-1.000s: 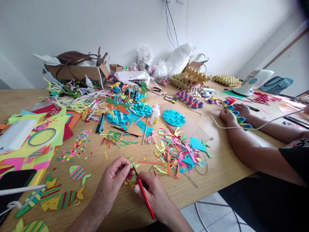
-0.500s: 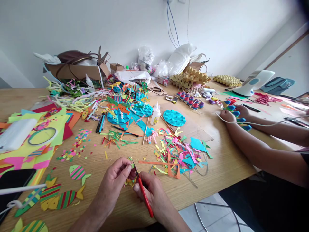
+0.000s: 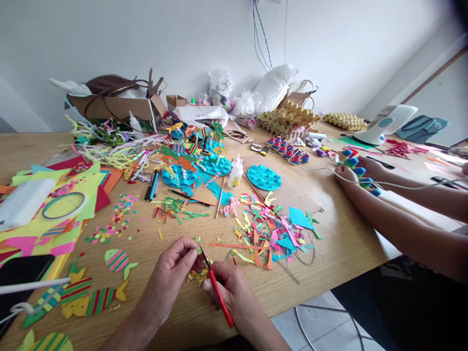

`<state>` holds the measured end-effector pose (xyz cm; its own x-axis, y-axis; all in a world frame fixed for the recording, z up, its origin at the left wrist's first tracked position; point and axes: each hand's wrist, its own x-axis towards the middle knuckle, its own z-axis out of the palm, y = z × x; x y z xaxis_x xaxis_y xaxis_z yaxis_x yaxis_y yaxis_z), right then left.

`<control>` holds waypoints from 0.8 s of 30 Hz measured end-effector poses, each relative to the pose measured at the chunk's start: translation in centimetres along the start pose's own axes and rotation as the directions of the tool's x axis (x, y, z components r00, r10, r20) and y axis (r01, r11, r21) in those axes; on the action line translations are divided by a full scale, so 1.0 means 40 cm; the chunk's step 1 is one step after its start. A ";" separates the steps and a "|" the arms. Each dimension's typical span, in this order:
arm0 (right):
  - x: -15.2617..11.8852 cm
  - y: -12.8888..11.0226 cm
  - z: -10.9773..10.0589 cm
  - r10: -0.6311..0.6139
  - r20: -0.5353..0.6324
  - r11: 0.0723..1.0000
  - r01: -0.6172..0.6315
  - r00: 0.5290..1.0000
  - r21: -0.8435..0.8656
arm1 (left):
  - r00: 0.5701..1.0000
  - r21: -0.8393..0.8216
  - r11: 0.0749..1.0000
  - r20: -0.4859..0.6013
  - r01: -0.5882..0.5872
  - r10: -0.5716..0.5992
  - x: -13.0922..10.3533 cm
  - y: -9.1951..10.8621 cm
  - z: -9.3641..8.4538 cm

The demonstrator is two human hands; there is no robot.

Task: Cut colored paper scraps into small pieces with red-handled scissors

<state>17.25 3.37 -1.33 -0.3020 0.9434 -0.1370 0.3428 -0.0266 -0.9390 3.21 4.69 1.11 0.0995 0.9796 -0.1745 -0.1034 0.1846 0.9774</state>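
My left hand [image 3: 174, 268] pinches a small green piece of paper [image 3: 198, 240] between thumb and fingertips. Red-handled scissors [image 3: 218, 295] are in my right hand [image 3: 232, 292], their blades pointing up and left beside the green piece. Beneath both hands lie small yellow paper scraps [image 3: 197, 276], partly covered by the fingers. To the left on the table are a green paper fish with pink stripes [image 3: 117, 261] and a fish with red and green stripes [image 3: 101, 301]. Colourful paper offcuts [image 3: 270, 229] lie in a heap to the right.
A glue bottle [image 3: 236, 173] stands beside a blue textured oval [image 3: 263, 177]. Coloured sheets [image 3: 91, 192] and a black phone [image 3: 22, 278] lie at left. Another person's hands [image 3: 347, 174] hold a blue and green strip at right. A white cable crosses the table there.
My hands have hardly moved; the scissors' blades look slightly shifted by the green piece. The other person's hands and the strip have moved a little.
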 end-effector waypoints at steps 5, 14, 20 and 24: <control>-0.003 0.002 -0.003 0.014 0.015 1.000 -0.014 1.000 -0.006 | 1.000 -0.007 1.000 -0.013 -0.002 0.001 0.000 0.010 0.001; -0.016 -0.027 -0.045 0.053 0.087 0.956 -0.026 0.995 -0.294 | 1.000 0.163 0.987 -0.003 -0.006 0.006 0.010 0.034 -0.048; -0.020 -0.021 -0.060 0.127 0.061 0.768 -0.060 0.990 -0.638 | 0.969 0.626 0.768 -0.077 -0.138 0.237 0.063 0.085 -0.235; -0.022 -0.005 -0.061 0.133 0.084 0.735 -0.041 0.988 -0.677 | 0.967 0.836 0.549 -0.139 -0.001 0.212 0.087 0.116 -0.371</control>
<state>19.61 3.37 -0.26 -0.3274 0.9005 -0.2862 0.8664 0.1652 -0.4713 -11.61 10.12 3.26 -0.0632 0.9978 0.0222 0.7704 0.0347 0.6367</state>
